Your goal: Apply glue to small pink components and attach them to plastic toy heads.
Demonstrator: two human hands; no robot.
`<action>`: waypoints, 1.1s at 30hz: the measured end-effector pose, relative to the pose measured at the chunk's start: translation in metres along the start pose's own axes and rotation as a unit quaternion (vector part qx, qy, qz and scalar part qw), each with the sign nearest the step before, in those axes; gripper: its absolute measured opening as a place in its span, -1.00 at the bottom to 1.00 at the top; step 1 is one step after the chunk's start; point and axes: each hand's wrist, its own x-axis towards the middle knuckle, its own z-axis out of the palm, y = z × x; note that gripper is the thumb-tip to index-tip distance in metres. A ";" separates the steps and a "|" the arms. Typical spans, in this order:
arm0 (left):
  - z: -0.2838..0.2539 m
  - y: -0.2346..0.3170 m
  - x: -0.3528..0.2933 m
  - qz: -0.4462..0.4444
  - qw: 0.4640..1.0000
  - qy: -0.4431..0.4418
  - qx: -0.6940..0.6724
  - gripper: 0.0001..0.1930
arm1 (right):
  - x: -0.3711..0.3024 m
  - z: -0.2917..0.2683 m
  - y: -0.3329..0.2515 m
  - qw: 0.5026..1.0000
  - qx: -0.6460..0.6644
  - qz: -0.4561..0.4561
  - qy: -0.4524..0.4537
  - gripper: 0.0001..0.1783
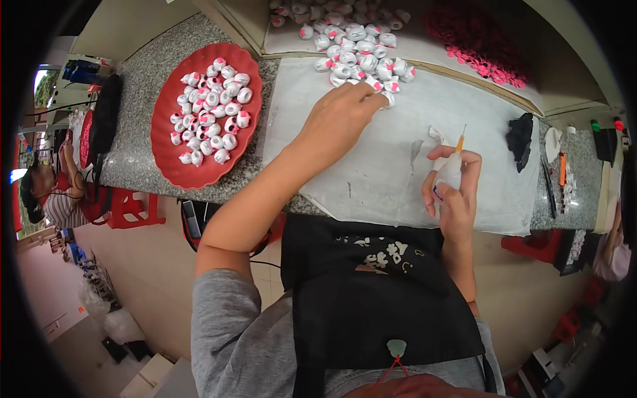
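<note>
My left hand [340,119] reaches to the near edge of a heap of small white figure pieces with pink patches [358,56]. Its fingertips close around one small white piece [389,100], partly hidden by the fingers. In my right hand [459,199] is a small white squeeze bottle [451,171] with an orange neck and a thin needle tip pointing up and away. The fingers wrap around the bottle above a white sheet [378,179] covering the work surface. Left of my arm, a red scalloped plate [163,126] holds many similar pieces, some with dark openings.
Pink small parts [481,46] lie heaped on the shelf at the back right. A crumpled black cloth [519,142] rests on the sheet's right side, with an orange tool [562,169] beyond it. Another person [63,192] sits at far left near a red stool [136,207].
</note>
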 end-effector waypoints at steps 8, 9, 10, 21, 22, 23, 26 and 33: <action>0.001 0.012 -0.012 -0.124 0.984 0.022 -0.128 -0.80 | 0.003 0.001 -0.005 0.995 -0.095 -0.004 0.038 -0.68; 0.000 0.014 -0.015 -0.155 0.969 0.047 -0.187 -0.81 | 0.004 -0.001 -0.008 0.994 -0.100 -0.011 0.045 -0.67; 0.002 0.014 -0.019 -0.157 0.969 0.048 -0.186 -0.81 | 0.004 -0.002 -0.010 0.993 -0.105 -0.019 0.050 -0.65; 0.017 0.048 -0.036 -0.219 0.679 0.129 -0.689 -0.80 | 0.005 0.007 -0.020 0.965 0.101 -0.106 0.216 -0.74; 0.017 0.049 -0.035 -0.223 0.661 0.147 -0.701 -0.80 | 0.003 0.005 -0.021 0.966 0.097 -0.106 0.215 -0.74; 0.017 0.049 -0.037 -0.223 0.658 0.148 -0.704 -0.80 | 0.001 0.002 -0.021 0.974 0.088 -0.119 0.170 -0.71; 0.016 0.049 -0.041 -0.198 0.650 0.132 -0.722 -0.76 | -0.003 0.005 -0.024 0.979 0.006 -0.177 0.101 -0.68; 0.018 0.050 -0.045 -0.173 0.644 0.155 -0.729 -0.62 | -0.009 0.024 -0.017 0.912 -0.223 -0.324 0.120 -0.54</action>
